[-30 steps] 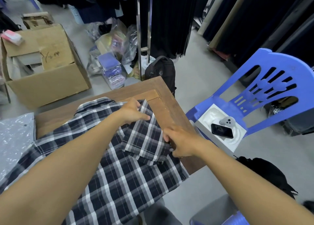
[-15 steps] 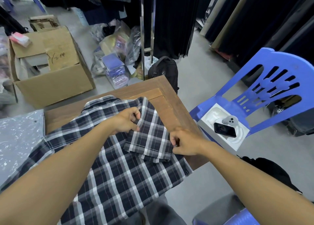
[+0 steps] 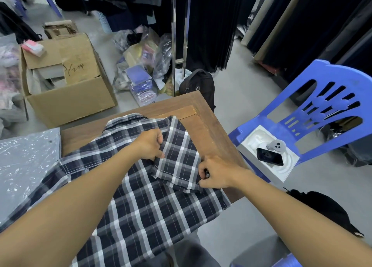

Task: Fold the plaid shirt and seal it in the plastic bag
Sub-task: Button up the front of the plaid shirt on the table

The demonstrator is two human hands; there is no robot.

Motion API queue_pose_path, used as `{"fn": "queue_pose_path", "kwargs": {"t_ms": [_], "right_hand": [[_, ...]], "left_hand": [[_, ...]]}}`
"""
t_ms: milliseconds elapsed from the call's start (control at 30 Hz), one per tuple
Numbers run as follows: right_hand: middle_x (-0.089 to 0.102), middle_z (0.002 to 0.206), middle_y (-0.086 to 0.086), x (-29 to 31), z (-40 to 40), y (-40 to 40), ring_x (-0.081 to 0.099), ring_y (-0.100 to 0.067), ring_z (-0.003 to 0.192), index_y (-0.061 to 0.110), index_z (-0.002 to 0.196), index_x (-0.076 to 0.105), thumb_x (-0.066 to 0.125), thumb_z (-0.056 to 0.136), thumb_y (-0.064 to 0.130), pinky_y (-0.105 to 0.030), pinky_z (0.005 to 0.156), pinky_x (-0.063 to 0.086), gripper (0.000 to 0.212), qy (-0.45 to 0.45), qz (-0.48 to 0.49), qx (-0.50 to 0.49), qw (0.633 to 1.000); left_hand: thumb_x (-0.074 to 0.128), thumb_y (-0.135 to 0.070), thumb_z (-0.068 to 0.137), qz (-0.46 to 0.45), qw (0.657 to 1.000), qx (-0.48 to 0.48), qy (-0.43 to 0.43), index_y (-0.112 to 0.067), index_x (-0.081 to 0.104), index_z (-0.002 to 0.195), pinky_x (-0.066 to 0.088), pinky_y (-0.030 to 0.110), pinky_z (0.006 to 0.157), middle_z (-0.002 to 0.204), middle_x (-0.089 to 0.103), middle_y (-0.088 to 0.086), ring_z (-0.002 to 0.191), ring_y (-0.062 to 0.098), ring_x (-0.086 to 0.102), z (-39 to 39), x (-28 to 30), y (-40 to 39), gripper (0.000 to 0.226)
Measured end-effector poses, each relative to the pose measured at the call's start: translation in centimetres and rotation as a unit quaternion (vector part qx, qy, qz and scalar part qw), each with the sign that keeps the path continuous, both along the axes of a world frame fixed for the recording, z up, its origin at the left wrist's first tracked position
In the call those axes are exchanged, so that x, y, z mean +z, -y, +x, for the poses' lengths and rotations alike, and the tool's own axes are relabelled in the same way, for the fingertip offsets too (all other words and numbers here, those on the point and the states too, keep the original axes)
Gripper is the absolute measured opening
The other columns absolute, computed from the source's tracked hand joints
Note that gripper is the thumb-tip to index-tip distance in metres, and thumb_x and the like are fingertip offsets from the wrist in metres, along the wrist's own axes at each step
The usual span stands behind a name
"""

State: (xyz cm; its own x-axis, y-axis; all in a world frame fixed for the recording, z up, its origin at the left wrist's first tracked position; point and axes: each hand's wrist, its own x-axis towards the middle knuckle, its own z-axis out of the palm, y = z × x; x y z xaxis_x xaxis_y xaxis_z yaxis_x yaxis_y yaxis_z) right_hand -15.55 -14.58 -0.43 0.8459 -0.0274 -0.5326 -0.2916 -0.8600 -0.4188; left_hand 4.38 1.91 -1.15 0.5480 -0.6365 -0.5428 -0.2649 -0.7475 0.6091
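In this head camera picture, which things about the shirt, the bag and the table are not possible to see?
Head view only:
- Plaid shirt: its near hem is cut off by the bottom edge; both forearms cover parts.
- Plastic bag: cut off by the left edge, so its opening is unseen.
- Right hand: a small dark thing between its fingers is too small to identify.
- Table: mostly hidden under the shirt.

plaid shirt (image 3: 141,202): flat on table, sleeve folded inward | plastic bag (image 3: 24,166): left, empty

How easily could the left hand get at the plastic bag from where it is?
Probably easily: the plastic bag lies flat beside the plaid shirt on that side, nothing between, though the left hand now pinches the sleeve.
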Motion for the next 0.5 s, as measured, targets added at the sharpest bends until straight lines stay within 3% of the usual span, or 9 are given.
{"fn": "queue_pose_path", "kwargs": {"t_ms": [100,167,200,267,300,367,433,500], "right_hand": [[0.061,0.085,0.000,0.5,0.8,-0.5,0.062,-0.019,0.079,0.011,0.076,0.068,0.068,0.081,0.031,-0.038,0.070,0.059,0.020,-0.012,-0.039,0.038,0.998],[0.065,0.087,-0.003,0.8,1.6,-0.8,0.061,-0.020,0.079,0.010,0.078,0.071,0.068,0.081,0.037,-0.032,0.062,0.051,0.027,0.006,-0.061,0.051,0.997],[0.064,0.094,-0.004,1.0,1.8,-1.0,0.057,-0.019,0.081,0.012,0.084,0.071,0.070,0.081,0.043,-0.029,0.060,0.044,0.031,0.016,-0.072,0.058,0.996],[0.054,0.108,-0.003,1.1,2.1,-1.6,0.046,-0.016,0.091,0.016,0.098,0.067,0.071,0.081,0.052,-0.030,0.064,0.036,0.040,0.011,-0.091,0.078,0.993],[0.049,0.111,-0.003,0.9,2.1,-1.9,0.041,-0.017,0.098,0.018,0.102,0.064,0.071,0.081,0.055,-0.032,0.069,0.036,0.043,-0.001,-0.100,0.090,0.991],[0.044,0.116,-0.004,0.8,1.9,-2.3,0.038,-0.022,0.114,0.021,0.102,0.063,0.068,0.084,0.057,-0.037,0.082,0.040,0.041,-0.022,-0.118,0.108,0.987],[0.045,0.127,-0.008,0.8,1.9,-2.5,0.034,-0.026,0.126,0.022,0.103,0.064,0.065,0.087,0.056,-0.041,0.095,0.037,0.038,-0.037,-0.134,0.120,0.983],[0.045,0.130,-0.008,1.2,2.3,-2.6,0.035,-0.026,0.125,0.021,0.103,0.064,0.065,0.087,0.055,-0.041,0.096,0.039,0.037,-0.061,-0.131,0.127,0.981]], "left_hand": [[0.075,-0.010,0.078,0.049,0.984,-0.081,0.150,-0.019,0.045,0.087,0.055,0.043,0.072,0.096,0.056,0.005,0.082,0.024,0.056,-0.5,0.6,0.6,0.032],[0.064,-0.021,0.083,-0.039,0.957,-0.086,0.276,-0.017,0.048,0.094,0.048,0.039,0.077,0.104,0.050,0.003,0.092,0.024,0.050,-1.5,0.7,1.6,0.020],[0.057,-0.029,0.088,-0.087,0.931,-0.111,0.335,-0.015,0.051,0.104,0.047,0.040,0.087,0.114,0.051,0.006,0.104,0.026,0.050,-2.0,0.2,2.2,0.022],[0.034,-0.048,0.099,-0.073,0.884,-0.207,0.414,-0.007,0.043,0.141,0.029,0.047,0.116,0.153,0.037,0.014,0.142,0.035,0.033,-2.7,-1.9,3.5,0.059],[0.022,-0.055,0.101,-0.040,0.869,-0.246,0.427,-0.006,0.025,0.154,0.016,0.048,0.122,0.165,0.017,0.014,0.152,0.033,0.013,-2.8,-3.2,3.9,0.072],[0.007,-0.062,0.099,0.003,0.875,-0.263,0.408,-0.008,-0.001,0.157,0.000,0.046,0.125,0.166,-0.007,0.011,0.153,0.027,-0.013,-2.9,-5.5,4.2,0.079],[0.005,-0.064,0.098,-0.005,0.889,-0.252,0.382,-0.010,-0.008,0.156,-0.004,0.044,0.124,0.166,-0.014,0.008,0.151,0.023,-0.021,-2.8,-6.8,4.1,0.081],[0.008,-0.066,0.098,-0.013,0.894,-0.252,0.370,-0.011,-0.007,0.156,-0.004,0.044,0.124,0.165,-0.015,0.007,0.151,0.021,-0.021,-2.7,-7.0,4.1,0.081]]}}
